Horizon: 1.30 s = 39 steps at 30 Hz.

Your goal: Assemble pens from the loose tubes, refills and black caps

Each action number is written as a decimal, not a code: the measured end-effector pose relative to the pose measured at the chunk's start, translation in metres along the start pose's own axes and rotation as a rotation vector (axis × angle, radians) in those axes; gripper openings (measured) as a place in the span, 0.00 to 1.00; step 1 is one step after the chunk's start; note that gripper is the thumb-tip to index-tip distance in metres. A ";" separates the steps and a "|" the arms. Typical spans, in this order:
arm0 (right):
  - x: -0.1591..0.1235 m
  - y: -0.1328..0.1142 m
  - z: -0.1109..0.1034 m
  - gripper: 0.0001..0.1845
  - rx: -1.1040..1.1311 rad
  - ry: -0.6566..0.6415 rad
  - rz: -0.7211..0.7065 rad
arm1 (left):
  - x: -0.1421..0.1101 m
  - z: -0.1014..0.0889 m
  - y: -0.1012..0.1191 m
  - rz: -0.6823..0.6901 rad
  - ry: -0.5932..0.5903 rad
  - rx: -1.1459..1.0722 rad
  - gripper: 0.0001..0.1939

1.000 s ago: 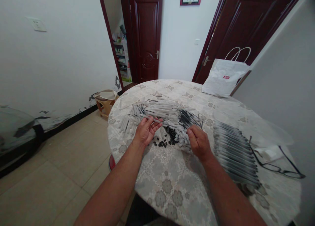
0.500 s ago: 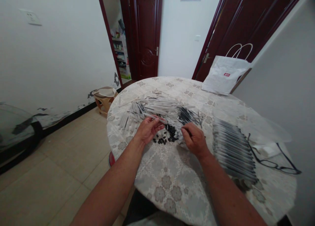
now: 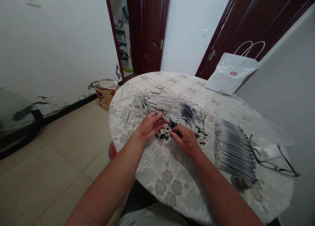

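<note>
Head view: near the black pieces (image 3: 162,136), the left hand's (image 3: 150,125) grip pinches a pale tube (image 3: 165,118); whether the right hand (image 3: 185,141) pinches anything, I can't tell. Right of the pieces, a neat row (image 3: 235,150) looks done; beyond them, loose tubes (image 3: 166,101) seem left. The counter (image 3: 159,173) is flower-patterned; a dark-red door (image 3: 151,32) stands behind.

Tubes (image 3: 167,100) on table (image 3: 157,168), small pieces (image 3: 163,136) before them, row of rods (image 3: 233,150) right, eyeglasses (image 3: 278,169) farther right, bag (image 3: 230,73) behind.

My bare right hand (image 3: 186,140) hides some short black cylindrical pieces (image 3: 173,123); whether it pinches one, I can't tell. My view's top edge crops the dark-red, round-carved wooden door (image 3: 152,32).
</note>
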State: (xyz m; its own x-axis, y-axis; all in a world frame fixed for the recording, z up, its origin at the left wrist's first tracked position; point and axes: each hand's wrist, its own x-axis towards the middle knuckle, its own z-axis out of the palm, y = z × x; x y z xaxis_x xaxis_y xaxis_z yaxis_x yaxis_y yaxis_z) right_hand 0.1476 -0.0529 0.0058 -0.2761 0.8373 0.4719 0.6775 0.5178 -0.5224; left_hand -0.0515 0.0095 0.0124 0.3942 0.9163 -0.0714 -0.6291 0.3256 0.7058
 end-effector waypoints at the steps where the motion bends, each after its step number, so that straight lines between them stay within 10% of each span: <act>1: 0.000 0.000 0.001 0.07 -0.066 -0.029 -0.003 | 0.002 -0.001 0.001 0.034 0.045 -0.046 0.13; 7: 0.000 -0.001 0.006 0.09 -0.462 -0.147 0.146 | 0.011 -0.009 0.005 0.177 0.272 -0.213 0.09; 26: 0.011 -0.008 0.018 0.15 -0.594 -0.111 0.196 | 0.012 -0.008 0.001 0.217 0.301 -0.144 0.12; 39: 0.003 -0.019 0.009 0.11 -0.615 -0.407 0.084 | 0.012 -0.007 0.001 0.214 0.318 -0.148 0.12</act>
State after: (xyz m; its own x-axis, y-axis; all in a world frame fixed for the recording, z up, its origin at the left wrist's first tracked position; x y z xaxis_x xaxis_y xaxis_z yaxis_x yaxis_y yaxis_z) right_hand 0.1273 -0.0585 0.0106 -0.3562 0.9306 0.0843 0.9340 0.3572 0.0032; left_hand -0.0526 0.0226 0.0074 0.0313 0.9858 -0.1648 -0.7733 0.1284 0.6209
